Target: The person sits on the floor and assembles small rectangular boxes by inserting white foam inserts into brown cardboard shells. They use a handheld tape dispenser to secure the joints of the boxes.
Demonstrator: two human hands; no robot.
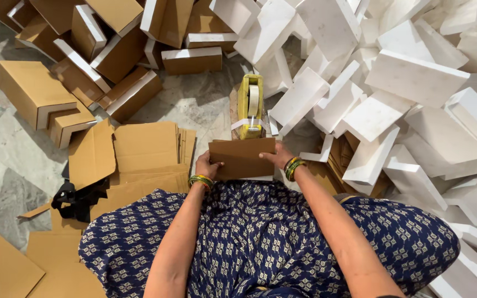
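Box [242,157]: brown cardboard, flat and rectangular, plain face up, held level over the lap just in front of the yellow tape dispenser [250,106].

Head view:
- Left hand [206,165] grips the box's left edge, fingers closed over it, thumb on top.
- Right hand [279,156] grips the right edge the same way, fingers wrapped round the end.
- Bangles [200,180] on both wrists.
- Handling, my read: light, fairly stiff card, not fragile, faces may dent if squeezed mid-panel. Best held at the short ends, as now; surface looks matte, so not slippery.
- Dispenser sits upright on the floor [6,160], touching or just beyond the box's far edge; can't tell which.
- Flat cardboard sheets [147,146] stacked to the left, black strap [75,200] beside them.
- Finished brown boxes [37,94] piled upper left.
- White foam blocks [415,77] heaped right, close to the right knee.
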